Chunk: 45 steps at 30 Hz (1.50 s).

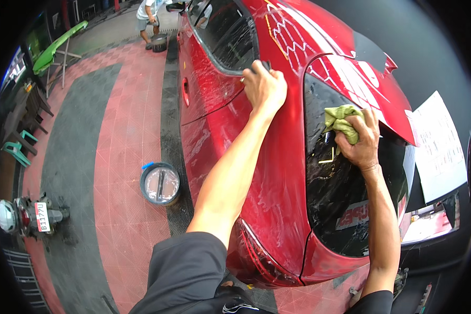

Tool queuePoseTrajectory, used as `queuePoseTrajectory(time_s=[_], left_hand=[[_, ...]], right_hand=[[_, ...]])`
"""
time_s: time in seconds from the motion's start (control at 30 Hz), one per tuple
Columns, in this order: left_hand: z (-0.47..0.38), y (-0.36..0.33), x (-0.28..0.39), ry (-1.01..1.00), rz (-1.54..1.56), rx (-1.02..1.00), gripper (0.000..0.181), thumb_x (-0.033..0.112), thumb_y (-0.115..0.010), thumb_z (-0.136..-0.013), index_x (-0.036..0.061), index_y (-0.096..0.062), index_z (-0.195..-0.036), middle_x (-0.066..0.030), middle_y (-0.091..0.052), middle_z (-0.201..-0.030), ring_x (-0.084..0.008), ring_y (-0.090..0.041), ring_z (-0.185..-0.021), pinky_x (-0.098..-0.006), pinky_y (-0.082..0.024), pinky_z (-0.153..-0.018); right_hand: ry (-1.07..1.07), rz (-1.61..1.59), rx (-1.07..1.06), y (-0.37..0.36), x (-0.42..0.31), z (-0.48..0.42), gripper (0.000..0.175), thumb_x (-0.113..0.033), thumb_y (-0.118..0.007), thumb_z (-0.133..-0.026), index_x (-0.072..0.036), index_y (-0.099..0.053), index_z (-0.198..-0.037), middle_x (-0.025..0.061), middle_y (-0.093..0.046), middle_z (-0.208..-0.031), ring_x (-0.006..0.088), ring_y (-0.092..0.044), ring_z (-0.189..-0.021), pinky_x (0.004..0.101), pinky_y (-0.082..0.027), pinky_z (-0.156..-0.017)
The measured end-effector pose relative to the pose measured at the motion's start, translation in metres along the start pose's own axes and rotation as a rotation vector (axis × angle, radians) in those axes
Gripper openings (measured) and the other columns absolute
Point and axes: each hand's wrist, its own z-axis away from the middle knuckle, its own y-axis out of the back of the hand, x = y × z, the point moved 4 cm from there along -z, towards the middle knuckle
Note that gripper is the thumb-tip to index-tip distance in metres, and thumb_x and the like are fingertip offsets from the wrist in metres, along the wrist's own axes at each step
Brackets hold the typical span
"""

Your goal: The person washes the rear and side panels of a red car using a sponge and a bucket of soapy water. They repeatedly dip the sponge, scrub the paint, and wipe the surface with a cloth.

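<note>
A red car (274, 168) with a wet, streaked surface fills the middle and right. My left hand (265, 87) is at the rear corner of the side window (227, 35), its fingers curled around a small dark item that mostly hides behind them. On the car's rear window (333, 208), my right hand (359, 137) presses a bunched green cloth (343, 121) against the upper part of the glass. Below my left forearm sits the tail light (259, 255).
A bucket of cloudy water (161, 183) stands on the tiled floor (129, 129) left of the car. A person (149, 15) is beside a black bucket (159, 43) farther off. A parked motorcycle (31, 216), green plastic chairs (17, 151) and a green panel on a stand (59, 47) are at left.
</note>
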Motion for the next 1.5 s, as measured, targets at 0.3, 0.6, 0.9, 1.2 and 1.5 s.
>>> queuePoseTrajectory(time_s=[0.3, 0.6, 0.9, 1.2, 1.5], left_hand=[[0.059, 0.029, -0.089, 0.014, -0.035, 0.050, 0.056, 0.024, -0.059, -0.110, -0.0059, -0.046, -0.155, -0.0380, -0.058, -0.138, -0.0543, -0.060, -0.127, -0.0613, -0.050, -0.109], [0.031, 0.040, -0.095, 0.110, -0.118, 0.033, 0.049, 0.030, -0.055, -0.113, -0.0027, -0.050, -0.148, -0.0359, -0.061, -0.132, -0.0541, -0.065, -0.119, -0.0629, -0.054, -0.102], [0.137, 0.050, -0.060, -0.112, -0.050, -0.031, 0.056, 0.024, -0.054, -0.113, -0.0101, -0.043, -0.156, -0.0387, -0.058, -0.130, -0.0537, -0.064, -0.118, -0.0641, -0.052, -0.102], [0.203, 0.053, -0.047, -0.139, -0.090, -0.042, 0.052, 0.024, -0.055, -0.113, -0.0070, -0.046, -0.153, -0.0372, -0.060, -0.128, -0.0545, -0.067, -0.113, -0.0648, -0.055, -0.096], [0.091, 0.051, -0.097, -0.028, -0.255, -0.059, 0.049, 0.032, -0.052, -0.114, -0.0048, -0.049, -0.146, -0.0391, -0.061, -0.132, -0.0559, -0.070, -0.109, -0.0652, -0.058, -0.092]], right_hand=[[0.011, 0.019, 0.003, 0.003, -0.007, -0.007, 0.032, -0.015, -0.085, -0.071, -0.007, -0.073, -0.100, 0.0165, -0.063, -0.100, 0.0416, -0.061, -0.099, 0.0525, -0.051, -0.092], [0.022, 0.001, 0.011, -0.002, -0.009, -0.008, 0.030, -0.014, -0.084, -0.075, -0.006, -0.073, -0.102, 0.0167, -0.064, -0.103, 0.0416, -0.062, -0.103, 0.0523, -0.051, -0.094], [0.011, 0.030, -0.014, 0.009, 0.003, 0.003, 0.030, -0.014, -0.085, -0.077, -0.005, -0.073, -0.102, 0.0164, -0.064, -0.104, 0.0407, -0.062, -0.102, 0.0524, -0.050, -0.094], [0.011, 0.029, 0.001, 0.007, 0.004, 0.010, 0.032, -0.016, -0.085, -0.075, -0.006, -0.073, -0.103, 0.0167, -0.064, -0.106, 0.0414, -0.063, -0.107, 0.0529, -0.051, -0.099], [0.006, 0.000, 0.016, 0.001, -0.004, 0.002, 0.031, -0.016, -0.085, -0.076, -0.006, -0.073, -0.102, 0.0161, -0.066, -0.107, 0.0403, -0.063, -0.105, 0.0518, -0.051, -0.096]])
